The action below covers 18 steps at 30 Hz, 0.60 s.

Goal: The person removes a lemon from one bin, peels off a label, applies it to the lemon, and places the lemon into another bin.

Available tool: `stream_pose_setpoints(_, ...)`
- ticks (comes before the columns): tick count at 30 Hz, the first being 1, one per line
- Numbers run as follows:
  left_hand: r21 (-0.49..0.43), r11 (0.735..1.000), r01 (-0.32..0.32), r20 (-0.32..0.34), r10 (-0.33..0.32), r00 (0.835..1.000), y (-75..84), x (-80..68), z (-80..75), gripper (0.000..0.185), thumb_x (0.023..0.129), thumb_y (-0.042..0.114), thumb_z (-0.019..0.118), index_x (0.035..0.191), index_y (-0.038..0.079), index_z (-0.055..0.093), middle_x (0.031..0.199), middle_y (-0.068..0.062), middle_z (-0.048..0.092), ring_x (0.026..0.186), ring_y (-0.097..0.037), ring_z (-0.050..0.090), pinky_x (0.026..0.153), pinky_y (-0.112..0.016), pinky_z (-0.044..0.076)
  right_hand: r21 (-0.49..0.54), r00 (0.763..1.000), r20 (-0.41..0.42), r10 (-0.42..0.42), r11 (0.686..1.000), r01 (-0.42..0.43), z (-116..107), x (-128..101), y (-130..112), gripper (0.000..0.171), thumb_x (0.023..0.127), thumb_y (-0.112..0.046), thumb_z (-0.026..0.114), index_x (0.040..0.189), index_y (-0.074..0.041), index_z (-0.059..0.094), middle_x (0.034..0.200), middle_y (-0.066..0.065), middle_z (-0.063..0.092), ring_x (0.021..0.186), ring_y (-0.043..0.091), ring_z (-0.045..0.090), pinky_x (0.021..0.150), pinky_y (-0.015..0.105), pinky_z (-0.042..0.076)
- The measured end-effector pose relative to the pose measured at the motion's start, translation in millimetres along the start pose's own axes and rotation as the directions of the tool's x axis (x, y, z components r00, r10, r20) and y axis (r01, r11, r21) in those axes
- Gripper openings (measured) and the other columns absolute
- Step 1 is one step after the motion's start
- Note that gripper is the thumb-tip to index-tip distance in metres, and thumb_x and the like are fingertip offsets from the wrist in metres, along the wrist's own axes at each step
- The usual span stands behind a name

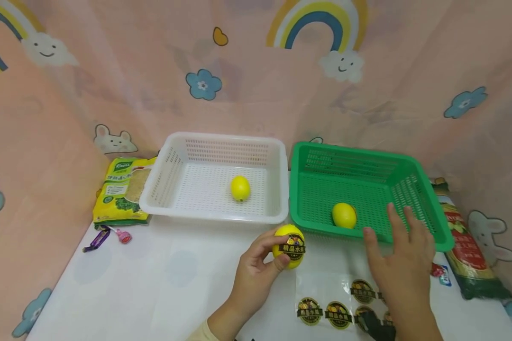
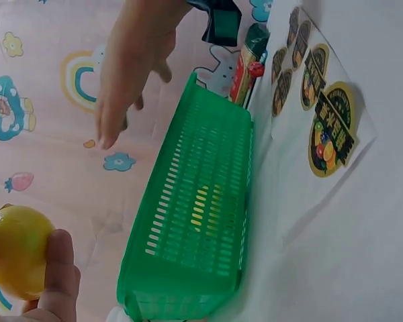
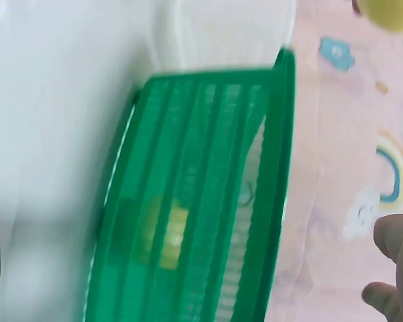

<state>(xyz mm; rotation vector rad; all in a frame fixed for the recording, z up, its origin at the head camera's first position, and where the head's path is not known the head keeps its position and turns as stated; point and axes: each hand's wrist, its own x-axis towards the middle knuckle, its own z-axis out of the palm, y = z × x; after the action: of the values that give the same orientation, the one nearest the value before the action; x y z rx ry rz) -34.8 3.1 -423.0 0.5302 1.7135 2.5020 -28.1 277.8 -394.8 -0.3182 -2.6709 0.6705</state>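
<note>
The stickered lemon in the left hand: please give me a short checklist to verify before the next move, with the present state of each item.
1. Left hand holds the stickered lemon firmly: ok.
2. Sticker lies flat on the lemon: cannot tell.
3. Right hand is free, fingers spread: ok.
4. White basket has room beside its one lemon: ok.
5. Green basket has room beside its lemon: ok.
6. Sticker sheet is within reach: ok.

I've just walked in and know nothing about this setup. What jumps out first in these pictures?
Bright yellow lemons stand out: the left hand holds a stickered lemon over the white table, one lies in the white basket, and another lies in the green basket beside it. The right hand hovers open by the green basket's front rim, above a sheet of round stickers.
</note>
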Motion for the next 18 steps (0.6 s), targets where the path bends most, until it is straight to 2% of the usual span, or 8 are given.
stream_pose_setpoints(4, 0.031, 0.999, 0.027, -0.021, -0.026, 0.999, -1.6, 4.5, -2.8, 0.04, 0.1, 0.016, 0.074, 0.133, -0.004, 0.063, 0.153, -0.016, 0.052, 0.131, -0.027, 0.059, 0.098, -0.037, 0.057, -0.041, 0.995, -0.016, 0.099, 0.994, -0.1, -4.3, 6.4, 21.4, 0.066, 0.106, -0.037, 0.064, 0.164, -0.013, 0.041, 0.166, 0.029, 0.027, 0.15, 0.057, 0.019, 0.117, 0.077, 0.01)
stream_pose_setpoints(8, 0.067, 0.997, 0.03, -0.001, -0.03, 1.0, -2.9, 15.5, -2.9, 0.039, 0.102, 0.015, 0.072, 0.135, -0.003, 0.063, 0.152, -0.017, 0.054, 0.124, -0.024, 0.062, 0.096, -0.031, 0.057, -0.102, 0.987, 0.001, 0.158, 0.982, -0.157, -1.9, 8.8, 31.6, 0.056, 0.105, -0.036, 0.069, 0.15, -0.005, 0.057, 0.151, 0.036, 0.042, 0.14, 0.055, 0.033, 0.117, 0.074, 0.011)
stream_pose_setpoints(13, 0.121, 0.992, 0.036, 0.06, -0.044, 0.997, 2.5, 42.7, 5.0, 0.036, 0.104, 0.014, 0.07, 0.137, 0.001, 0.063, 0.151, -0.012, 0.055, 0.115, -0.019, 0.065, 0.091, -0.028, 0.058, -0.152, 0.989, -0.011, 0.149, 0.977, -0.149, 1.4, 9.5, 34.5, 0.038, 0.101, -0.031, 0.074, 0.124, -0.001, 0.073, 0.13, 0.033, 0.06, 0.126, 0.048, 0.047, 0.114, 0.07, 0.02)
stream_pose_setpoints(18, 0.195, 0.979, 0.055, 0.096, -0.075, 0.993, 9.0, 78.2, 22.6, 0.033, 0.104, 0.012, 0.071, 0.137, 0.007, 0.067, 0.144, -0.006, 0.061, 0.107, -0.014, 0.066, 0.085, -0.027, 0.059, -0.147, 0.991, -0.023, 0.131, 0.98, -0.133, 2.9, 8.7, 33.9, 0.032, 0.1, -0.028, 0.077, 0.115, -0.001, 0.076, 0.119, 0.03, 0.067, 0.118, 0.045, 0.052, 0.111, 0.069, 0.023)
